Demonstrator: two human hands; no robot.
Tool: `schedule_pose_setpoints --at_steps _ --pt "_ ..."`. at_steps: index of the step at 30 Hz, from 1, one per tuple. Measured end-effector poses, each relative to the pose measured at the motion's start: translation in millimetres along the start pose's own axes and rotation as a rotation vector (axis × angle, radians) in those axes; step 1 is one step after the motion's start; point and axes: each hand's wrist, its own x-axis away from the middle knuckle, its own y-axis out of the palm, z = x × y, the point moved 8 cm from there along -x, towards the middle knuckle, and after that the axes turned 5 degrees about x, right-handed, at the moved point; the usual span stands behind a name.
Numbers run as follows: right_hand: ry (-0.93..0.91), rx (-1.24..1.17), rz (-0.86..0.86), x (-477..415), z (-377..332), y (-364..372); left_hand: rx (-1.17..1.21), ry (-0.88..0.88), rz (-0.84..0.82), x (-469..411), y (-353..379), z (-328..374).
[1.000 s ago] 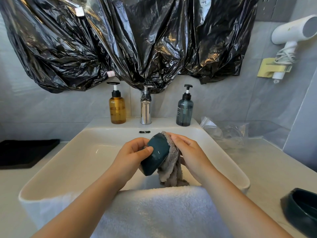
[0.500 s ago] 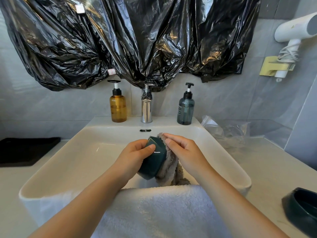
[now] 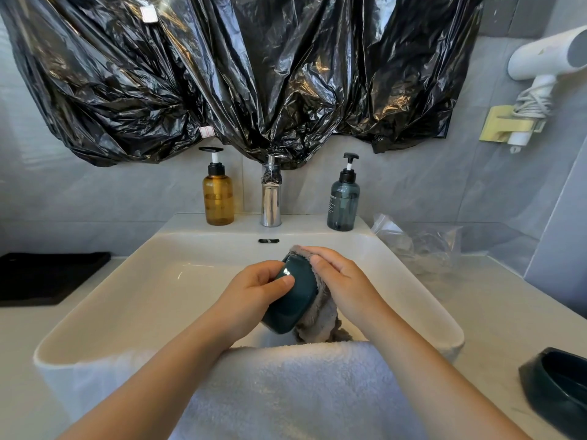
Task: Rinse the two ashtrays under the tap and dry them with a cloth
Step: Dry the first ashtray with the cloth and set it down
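Over the white sink (image 3: 133, 300), my left hand (image 3: 254, 287) grips a dark green ashtray (image 3: 293, 296) tilted on its edge, its underside facing me. My right hand (image 3: 341, 281) presses a grey cloth (image 3: 320, 319) against the ashtray's far side, fingers curled over the cloth's top edge; the cloth hangs down below. A second dark green ashtray (image 3: 559, 385) sits on the counter at the lower right, cut by the frame edge. The chrome tap (image 3: 271, 201) stands behind the basin; no water is visible.
A white towel (image 3: 286, 382) drapes over the sink's front rim. An amber pump bottle (image 3: 218, 198) and a teal pump bottle (image 3: 343, 201) flank the tap. A clear plastic bag (image 3: 419, 246) lies on the right counter, a black tray (image 3: 44, 274) at left. Black plastic sheeting (image 3: 238, 74) hangs above.
The ashtray has turned in my left hand and sits more upright. My right hand has slid the cloth over its far side, fingers now higher on the rim.
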Motion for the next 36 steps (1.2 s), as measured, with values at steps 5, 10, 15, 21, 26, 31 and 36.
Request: schedule_pose_setpoints --at_steps 5,10,15,21,26,31,36 --pt "-0.071 0.044 0.023 3.1 -4.1 -0.9 -0.025 0.022 0.046 -2.2 -5.3 -0.1" --pt "-0.131 0.102 -0.050 5.7 -11.0 7.0 -0.048 0.027 0.017 -0.9 -2.3 -0.6" --pt "0.096 -0.149 0.005 0.4 5.4 -1.4 -0.035 0.037 0.003 -0.5 -1.0 2.0" --pt "-0.010 -0.034 0.010 4.6 -6.8 0.2 0.086 -0.064 0.021 -3.3 0.2 -2.5" --pt "-0.086 0.046 -0.008 5.7 -10.0 4.9 0.105 -0.132 0.135 -5.3 -10.9 -9.6" --pt "-0.095 0.063 0.022 3.7 -8.2 2.1 0.003 -0.035 0.104 -3.6 -8.7 -2.9" --pt "0.110 -0.124 -0.004 -1.7 7.9 1.6 -0.036 -0.010 0.044 0.0 -2.1 0.5"
